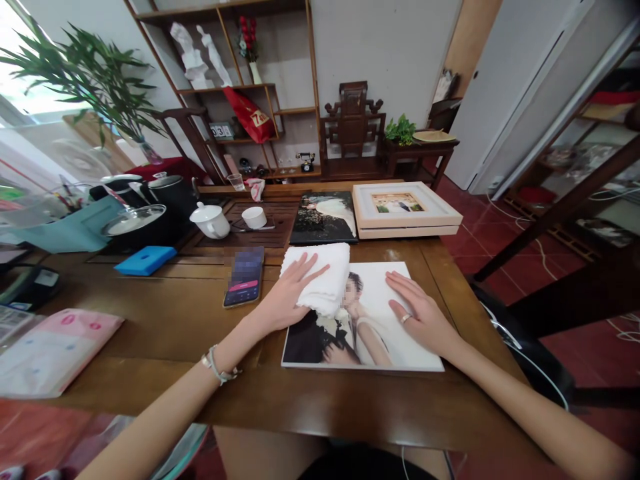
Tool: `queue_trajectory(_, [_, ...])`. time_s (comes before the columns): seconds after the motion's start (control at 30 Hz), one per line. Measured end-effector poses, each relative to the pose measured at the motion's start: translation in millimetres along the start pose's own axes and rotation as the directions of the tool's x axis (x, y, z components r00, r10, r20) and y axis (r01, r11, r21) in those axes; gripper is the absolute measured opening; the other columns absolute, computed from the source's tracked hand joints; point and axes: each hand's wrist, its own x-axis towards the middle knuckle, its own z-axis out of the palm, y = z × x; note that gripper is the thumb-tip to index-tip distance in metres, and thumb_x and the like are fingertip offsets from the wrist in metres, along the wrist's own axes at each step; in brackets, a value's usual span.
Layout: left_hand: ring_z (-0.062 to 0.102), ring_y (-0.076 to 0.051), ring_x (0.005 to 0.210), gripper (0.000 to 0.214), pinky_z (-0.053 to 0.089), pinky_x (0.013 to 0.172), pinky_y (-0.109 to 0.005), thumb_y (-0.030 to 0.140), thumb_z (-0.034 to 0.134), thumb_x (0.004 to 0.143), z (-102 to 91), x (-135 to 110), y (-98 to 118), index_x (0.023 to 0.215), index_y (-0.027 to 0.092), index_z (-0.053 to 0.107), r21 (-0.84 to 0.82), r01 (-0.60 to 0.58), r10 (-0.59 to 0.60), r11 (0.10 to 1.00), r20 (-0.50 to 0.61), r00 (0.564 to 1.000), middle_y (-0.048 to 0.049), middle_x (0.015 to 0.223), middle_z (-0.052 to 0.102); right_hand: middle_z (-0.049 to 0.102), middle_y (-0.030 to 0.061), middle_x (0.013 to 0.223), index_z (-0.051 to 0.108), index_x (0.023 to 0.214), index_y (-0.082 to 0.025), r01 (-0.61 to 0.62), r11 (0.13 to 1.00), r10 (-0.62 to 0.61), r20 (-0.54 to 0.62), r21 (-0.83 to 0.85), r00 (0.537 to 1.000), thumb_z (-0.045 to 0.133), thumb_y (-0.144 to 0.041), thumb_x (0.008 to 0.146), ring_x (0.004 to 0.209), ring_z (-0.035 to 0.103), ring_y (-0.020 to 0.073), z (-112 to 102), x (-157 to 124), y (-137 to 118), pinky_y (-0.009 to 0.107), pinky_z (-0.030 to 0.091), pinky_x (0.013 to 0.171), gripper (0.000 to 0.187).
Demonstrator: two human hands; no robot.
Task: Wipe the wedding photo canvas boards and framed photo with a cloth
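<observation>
The left hand [293, 290] lies flat, fingers spread, on a folded white cloth [333, 277] — seemingly pressing it onto the photo panel [380, 348] beneath; the right hand [423, 317], flat too, likely steadies that panel. Leftward, a phone [244, 277].

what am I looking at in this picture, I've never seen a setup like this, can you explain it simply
There's no machine here, just a person's two bare hands. The one picture comes from a camera worn on their head, looking forward and down.

The left hand rests, fingers spread, on a folded white cloth lying partly over a large photo panel. The right hand lies flat on the panel's other side. Neither hand visibly grips anything.

Also on the wooden table are a phone, a blue box, a white teapot, a dark picture and a pale frame.
</observation>
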Motion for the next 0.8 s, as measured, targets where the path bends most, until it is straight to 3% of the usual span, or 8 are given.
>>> queue_trajectory(0.1, [0.003,-0.031,0.151,0.072,0.012,0.121,-0.053,0.017,0.043,0.083,-2.8,-23.0,18.5,0.153,0.020,0.027,-0.009,-0.007,0.007,1.000,0.032,0.999,-0.0072,0.164,0.011,0.054,0.0145,0.143,0.055,0.136,-0.017,0.001,1.000,-0.001,-0.005,0.000,1.000,0.048,-0.032,0.095,0.137,0.044,0.0268,-0.3,0.0,-0.5,0.054,0.036,0.114,0.044])
queue_trajectory(0.27, [0.002,-0.035,0.151,0.100,0.012,0.119,-0.059,0.013,0.051,0.064,-3.8,-79.7,69.1,0.156,0.028,0.015,0.006,-0.003,0.002,1.000,0.122,0.993,-0.0021,0.165,0.001,0.053,0.0152,0.143,0.055,0.136,-0.016,0.006,1.000,-0.006,-0.009,0.001,1.000,0.048,-0.031,0.095,0.137,0.044,0.0261,0.3,0.0,-1.5,0.054,0.036,0.114,0.044])
queue_trajectory(0.37, [0.006,-0.038,0.150,0.105,0.014,0.119,-0.060,0.015,0.053,0.060,-1.2,-92.6,81.0,0.156,0.029,0.014,0.016,0.009,-0.011,1.000,0.114,0.993,-0.0018,0.165,0.000,0.053,0.0145,0.143,0.056,0.135,-0.016,-0.002,1.000,0.002,-0.007,-0.003,1.000,0.048,-0.031,0.094,0.137,0.044,0.0258,0.6,0.3,-2.4,0.053,0.036,0.114,0.044])
queue_trajectory(0.47, [0.008,-0.038,0.150,0.095,0.018,0.118,-0.059,0.015,0.053,0.065,-1.4,-74.3,68.3,0.154,0.027,0.023,0.025,0.043,-0.045,0.999,0.094,0.995,-0.0038,0.165,0.004,0.053,0.0133,0.143,0.056,0.135,-0.018,-0.002,1.000,0.002,-0.003,-0.010,1.000,0.049,-0.031,0.094,0.137,0.043,0.0260,0.2,0.6,-2.5,0.054,0.035,0.115,0.044])
queue_trajectory(0.7, [0.022,-0.034,0.148,0.070,0.020,0.120,-0.052,0.020,0.052,0.079,-5.9,10.4,3.9,0.148,0.015,0.039,0.022,0.028,-0.029,0.999,0.036,0.999,-0.0141,0.159,0.028,0.053,0.0119,0.144,0.055,0.136,-0.020,0.001,1.000,-0.001,0.005,0.005,1.000,0.050,-0.032,0.094,0.138,0.043,0.0263,-1.4,1.0,-0.6,0.054,0.035,0.115,0.044])
queue_trajectory(0.8, [0.029,-0.034,0.145,0.065,0.024,0.119,-0.051,0.024,0.050,0.084,-3.6,22.8,-7.6,0.147,0.013,0.040,0.002,0.042,-0.042,0.999,0.018,0.999,-0.0160,0.156,0.034,0.054,0.0118,0.143,0.056,0.135,-0.021,-0.002,1.000,0.002,-0.002,0.000,1.000,0.050,-0.032,0.094,0.137,0.044,0.0271,-1.0,0.9,-1.0,0.054,0.034,0.115,0.044])
